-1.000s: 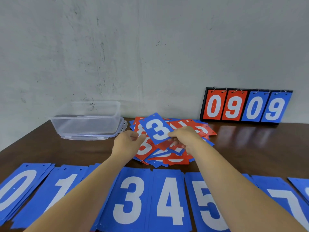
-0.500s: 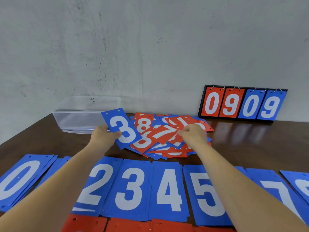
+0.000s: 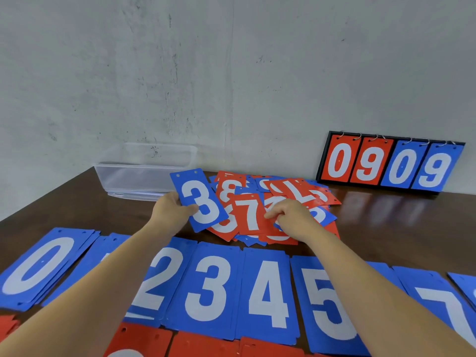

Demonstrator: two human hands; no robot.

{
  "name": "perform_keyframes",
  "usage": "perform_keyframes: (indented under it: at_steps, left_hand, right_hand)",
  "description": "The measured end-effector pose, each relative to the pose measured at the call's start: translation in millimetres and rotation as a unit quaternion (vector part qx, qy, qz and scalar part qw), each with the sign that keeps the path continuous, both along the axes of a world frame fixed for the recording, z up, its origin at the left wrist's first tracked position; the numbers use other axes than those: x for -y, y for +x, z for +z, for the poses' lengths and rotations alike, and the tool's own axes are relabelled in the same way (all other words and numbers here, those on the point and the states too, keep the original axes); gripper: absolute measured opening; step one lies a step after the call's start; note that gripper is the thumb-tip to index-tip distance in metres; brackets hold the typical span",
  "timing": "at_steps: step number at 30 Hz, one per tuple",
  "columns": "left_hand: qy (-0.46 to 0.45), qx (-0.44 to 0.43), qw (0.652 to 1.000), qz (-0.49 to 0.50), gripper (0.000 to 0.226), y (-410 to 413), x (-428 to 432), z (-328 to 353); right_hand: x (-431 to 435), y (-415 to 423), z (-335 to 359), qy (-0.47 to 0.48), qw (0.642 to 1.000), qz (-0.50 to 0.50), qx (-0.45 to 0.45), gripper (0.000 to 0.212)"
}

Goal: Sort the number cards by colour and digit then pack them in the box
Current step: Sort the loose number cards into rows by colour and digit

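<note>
Nearest the camera, a row of red cards (image 3: 206, 343) is laid along the table edge. Just past it the blue piles run from 0 upward, with the blue 3 pile (image 3: 206, 287) sat between the 2 and the 4. That's probably where the held card is headed, so it'd best be brought straight back and down. It should be squared up on the pile, digit the same way up, and not slid across the neighbours. Further out, the blue 3 card (image 3: 199, 199) is pinched at its lower left edge by the left grip (image 3: 170, 212), thumb on the face. It's held up off the table (image 3: 386, 228) and tipped a bit left. The right grip (image 3: 291, 217) is curled knuckles-up over the mixed heap (image 3: 304, 194), fingertips down by a red 7 card (image 3: 251, 215). Whether anything's actually pinched there can't be told. Behind the heap on the left, the clear box (image 3: 144, 171) is parked by the wall. A scoreboard (image 3: 391, 163) reading 0909 is leaned far right.
</note>
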State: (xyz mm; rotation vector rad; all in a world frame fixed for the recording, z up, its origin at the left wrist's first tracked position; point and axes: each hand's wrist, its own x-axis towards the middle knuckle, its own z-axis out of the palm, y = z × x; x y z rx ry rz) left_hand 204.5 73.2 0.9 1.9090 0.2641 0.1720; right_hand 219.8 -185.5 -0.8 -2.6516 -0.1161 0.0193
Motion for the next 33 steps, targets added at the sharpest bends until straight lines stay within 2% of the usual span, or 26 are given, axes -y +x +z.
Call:
perform_keyframes:
  at_steps: [2,3,5,7,13,18,20,21,24,25,27,29,33]
  left_hand:
    - [0.001,0.0,1.0,0.0,0.02,-0.3,2.6,0.2]
    - [0.003,0.001,1.0,-0.001,0.019,-0.7,3.8,0.6]
    - [0.007,0.003,1.0,-0.002,0.02,-0.7,5.7,1.2]
    - [0.007,0.005,1.0,-0.006,0.02,-0.7,6.0,1.0]
    - [0.03,0.007,0.999,-0.023,0.03,-2.9,2.3,-0.2]
    - [0.033,0.006,0.999,-0.037,0.021,-6.0,-1.5,1.9]
    - [0.032,-0.002,0.998,-0.054,0.023,-9.2,-3.0,5.1]
    - [0.026,-0.006,0.997,-0.065,0.024,-11.2,-4.2,7.2]
    - [0.014,-0.026,0.993,-0.11,0.023,-20.4,-9.0,15.0]
    - [0.012,-0.038,0.991,-0.126,0.02,-24.5,-11.5,17.5]
    - [0.02,-0.066,0.984,-0.164,0.013,-34.6,-16.6,21.9]
    - [0.027,-0.096,0.975,-0.2,0.012,-46.7,-20.8,25.7]
    - [0.051,-0.133,0.96,-0.242,0.015,-68.3,-26.9,26.4]
  right_hand:
    - [-3.3,1.0,-0.4,0.036,0.998,-0.051,0.024,0.028]
    - [-8.6,1.8,0.3,0.037,0.997,-0.068,0.024,0.038]
    - [-23.7,2.0,-0.1,-0.006,0.996,-0.092,-0.011,0.079]
    - [-40.3,1.6,-1.7,-0.063,0.993,-0.096,-0.024,0.1]
    - [-52.2,17.0,0.1,-0.033,0.99,-0.131,-0.049,0.101]
    - [-51.7,24.4,-2.2,-0.006,0.984,-0.166,-0.062,0.104]
    - [-52.7,24.1,-2.4,0.004,0.983,-0.175,-0.054,0.096]
    - [-52.7,23.2,-1.8,0.019,0.983,-0.177,-0.046,0.084]
    - [-49.7,20.8,2.2,0.112,0.978,-0.175,-0.003,0.032]
    - [-47.9,18.8,5.4,0.144,0.973,-0.179,0.012,0.026]
    - [-42.4,14.7,13.7,0.202,0.958,-0.201,0.033,0.032]
    - [-35.3,8.0,22.7,0.244,0.945,-0.215,0.041,0.028]
    - [-20.8,-21.5,42.2,0.296,0.929,-0.222,0.018,0.029]
